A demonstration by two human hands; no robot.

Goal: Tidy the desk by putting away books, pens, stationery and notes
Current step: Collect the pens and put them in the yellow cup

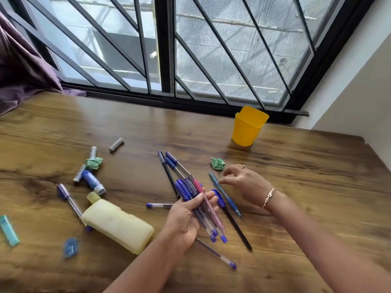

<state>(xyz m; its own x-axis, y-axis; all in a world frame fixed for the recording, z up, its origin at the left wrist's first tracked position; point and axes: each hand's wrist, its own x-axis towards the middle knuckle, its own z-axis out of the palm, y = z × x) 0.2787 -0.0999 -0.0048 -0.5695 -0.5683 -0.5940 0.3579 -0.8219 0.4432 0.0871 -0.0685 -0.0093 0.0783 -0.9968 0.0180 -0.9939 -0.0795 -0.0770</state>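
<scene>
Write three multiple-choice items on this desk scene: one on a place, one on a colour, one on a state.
1. Where does the cup stand?
A. far side of the desk, near the window
B. beside the pale bottle
C. in the left hand

2. What colour is the cup?
A. green
B. yellow
C. purple

3. What is the left hand doing?
A. resting flat and empty
B. gripping a bundle of pens
C. holding crumpled paper

Answers: 1 A, it stands upright by the window frame; 2 B, its wall is plain yellow; 3 B, the fingers close around several capped pens.

soft window daylight, blurred hands, warped edges.
</scene>
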